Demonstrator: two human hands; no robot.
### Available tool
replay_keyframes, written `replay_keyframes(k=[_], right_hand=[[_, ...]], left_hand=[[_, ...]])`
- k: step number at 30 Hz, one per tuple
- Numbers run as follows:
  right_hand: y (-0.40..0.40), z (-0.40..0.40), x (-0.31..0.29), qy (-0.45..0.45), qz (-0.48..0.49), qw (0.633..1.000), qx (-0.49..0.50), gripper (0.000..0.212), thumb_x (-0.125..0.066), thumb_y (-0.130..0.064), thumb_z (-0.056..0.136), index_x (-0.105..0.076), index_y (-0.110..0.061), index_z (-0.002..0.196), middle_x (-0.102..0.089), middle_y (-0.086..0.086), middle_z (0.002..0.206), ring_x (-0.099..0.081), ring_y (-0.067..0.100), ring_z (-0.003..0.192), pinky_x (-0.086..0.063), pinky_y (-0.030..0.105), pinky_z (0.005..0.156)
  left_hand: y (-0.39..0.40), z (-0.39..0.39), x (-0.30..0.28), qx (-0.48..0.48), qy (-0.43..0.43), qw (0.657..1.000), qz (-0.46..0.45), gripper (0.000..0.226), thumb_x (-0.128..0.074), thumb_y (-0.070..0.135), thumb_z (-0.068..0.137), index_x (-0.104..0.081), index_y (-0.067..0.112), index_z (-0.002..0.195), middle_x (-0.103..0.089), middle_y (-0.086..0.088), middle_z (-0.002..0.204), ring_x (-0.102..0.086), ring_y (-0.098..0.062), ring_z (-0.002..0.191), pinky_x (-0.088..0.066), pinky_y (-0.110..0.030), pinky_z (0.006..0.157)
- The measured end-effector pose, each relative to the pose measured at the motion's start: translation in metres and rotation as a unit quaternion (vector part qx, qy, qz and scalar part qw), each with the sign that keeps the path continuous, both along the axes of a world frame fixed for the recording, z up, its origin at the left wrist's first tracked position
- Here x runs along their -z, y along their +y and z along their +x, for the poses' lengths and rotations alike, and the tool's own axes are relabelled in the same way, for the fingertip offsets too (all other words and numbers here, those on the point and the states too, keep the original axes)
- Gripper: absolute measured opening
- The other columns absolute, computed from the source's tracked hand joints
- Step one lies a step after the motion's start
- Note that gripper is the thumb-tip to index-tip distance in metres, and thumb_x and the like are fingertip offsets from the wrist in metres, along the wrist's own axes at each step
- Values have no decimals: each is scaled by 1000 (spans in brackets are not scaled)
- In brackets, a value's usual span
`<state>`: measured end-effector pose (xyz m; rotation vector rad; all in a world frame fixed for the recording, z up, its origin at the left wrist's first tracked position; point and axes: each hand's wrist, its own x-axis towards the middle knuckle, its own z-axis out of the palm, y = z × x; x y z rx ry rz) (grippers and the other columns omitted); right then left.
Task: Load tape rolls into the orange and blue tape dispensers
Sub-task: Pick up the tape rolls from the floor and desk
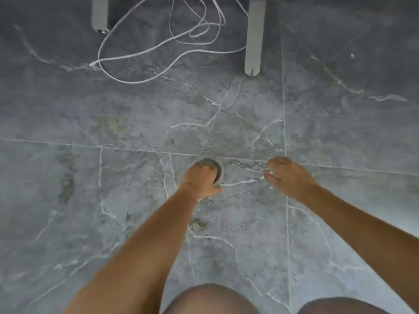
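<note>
My left hand (200,179) grips a roll of clear tape (220,168), held out over the grey marble floor with its ring showing past my knuckles. To its right, my right hand (286,176) is closed, its fingertips pinching the loose end of the tape. The pulled strip (243,182) runs between the two hands as a thin pale line. Neither the orange nor the blue dispenser is in view.
Grey marble floor tiles (113,200) with white veins fill the view. Two grey furniture legs (255,37) (99,14) stand at the top, with a loose white cable (158,46) looped between them. My knees (210,299) show at the bottom edge.
</note>
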<state>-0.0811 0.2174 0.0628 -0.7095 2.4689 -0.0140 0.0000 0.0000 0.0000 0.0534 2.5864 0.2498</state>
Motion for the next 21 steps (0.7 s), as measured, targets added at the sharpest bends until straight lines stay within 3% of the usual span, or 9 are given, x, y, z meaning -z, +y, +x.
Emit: replay_keyframes(k=[3,5,8,10,12,14,17,19,21], right_hand=[[-1,-4,16,5,-7,1000,-15,39,-45,-32,98,-54,-8,128,-54,10,130,-50,26,121,-38,30,97],[-3,-1,10,-6,-5,1000,-14,40,-46,-35,97,-55,-9,127,-56,10,126,-53,27,118,-41,32,95],[-3,15,-31,-40,1,999,-5,38,-47,-37,96,-57,-11,121,-57,9,122,-56,29,114,-44,33,93],[-4,29,-77,-57,3,998,-5,38,-47,-37,96,-57,-10,121,-56,10,123,-56,29,113,-44,33,92],[-8,44,-135,-81,8,997,-13,40,-46,-36,97,-55,-7,123,-55,13,126,-54,30,115,-43,33,94],[-15,58,-201,-97,1,995,-8,40,-44,-36,97,-54,-5,122,-54,13,127,-52,29,118,-41,32,95],[-28,80,-316,-114,-31,993,21,38,-43,-34,97,-54,-5,119,-54,13,128,-51,29,120,-41,34,96],[-36,95,-397,-125,-48,990,53,41,-40,-41,95,-55,-8,114,-55,12,123,-53,29,118,-42,35,94],[-42,112,-475,-134,-84,985,73,63,-26,-58,84,-57,-11,112,-58,9,119,-55,26,115,-41,32,95]], left_hand=[[-7,-8,5,50,46,998,-6,40,-47,42,93,-62,7,104,-69,-13,103,-64,-31,97,-45,-33,73],[-15,-11,-6,40,41,998,12,39,-45,39,95,-61,5,105,-68,-14,101,-64,-32,94,-42,-33,68],[-22,4,-50,-96,35,991,84,39,-46,38,97,-58,2,107,-65,-17,103,-63,-35,91,-44,-35,70],[-23,19,-96,-220,16,960,170,35,-46,36,98,-54,2,93,-60,-14,80,-58,-32,74,-40,-34,62],[-22,36,-156,-327,-6,913,245,29,-48,31,98,-49,6,83,-47,-2,63,-48,-23,62,-34,-28,53],[-22,54,-226,-399,-8,870,289,28,-49,27,98,-45,10,77,-41,3,63,-43,-15,60,-30,-19,50],[-15,80,-357,-456,1,817,352,39,-50,26,97,-32,13,66,-30,2,60,-30,-15,57,-23,-26,51],[-11,99,-453,-461,11,801,382,43,-55,24,96,-31,15,61,-28,8,54,-27,-10,51,-21,-25,50],[-9,122,-547,-451,28,799,396,47,-60,24,93,-29,19,57,-29,8,47,-27,-6,47,-21,-25,49]])
